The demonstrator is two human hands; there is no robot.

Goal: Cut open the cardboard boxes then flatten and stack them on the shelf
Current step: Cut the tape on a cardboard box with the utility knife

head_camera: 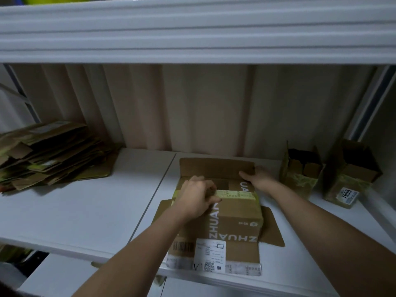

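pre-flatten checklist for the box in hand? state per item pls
1. Far flap of the brown ZHUAN-printed cardboard box open: ok, it stands up at the back.
2. Yellow-green tape strip cut through: cannot tell, the left hand covers one end.
3. Both hands on the box: ok, the right hand holds the far flap's right edge.
4. Box emptied: cannot tell, the inside is mostly hidden.
5. Room on the white shelf towards the pile of flattened brown cardboard: ok.
6. Other boxes done: not ok, two brown open boxes stand unflattened at right.
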